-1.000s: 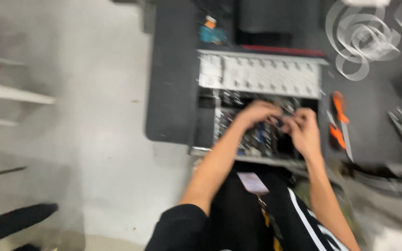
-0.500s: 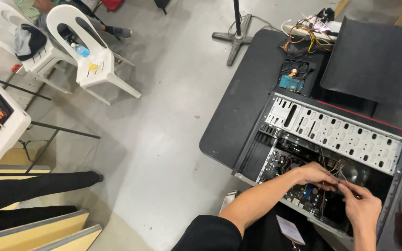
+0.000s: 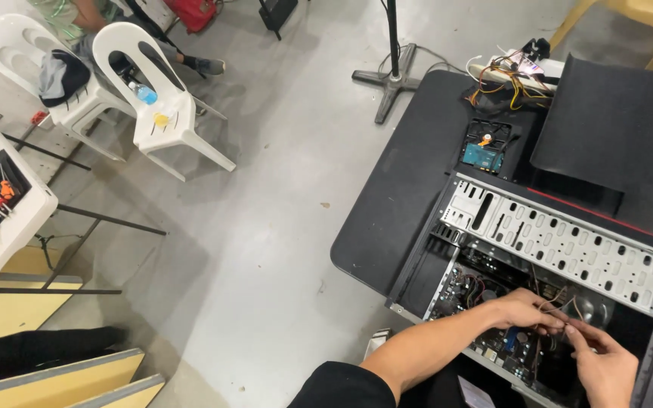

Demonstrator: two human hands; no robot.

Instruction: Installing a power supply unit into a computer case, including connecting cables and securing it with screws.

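Head view: right hand [image 3: 606, 366] cut off, pinching wires [image 3: 557, 316]

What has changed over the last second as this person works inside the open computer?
The view swung left, bringing the grey floor and white plastic chairs into sight. Both hands stayed inside the open black computer case: the left hand and right hand still pinch the thin wires between them. Nothing was let go.

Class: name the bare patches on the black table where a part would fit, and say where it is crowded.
Bare: the black table left of the open computer case. Crowded: the loose drive and wire bundle at the far edge, and inside the case, where both hands pinch thin wires.
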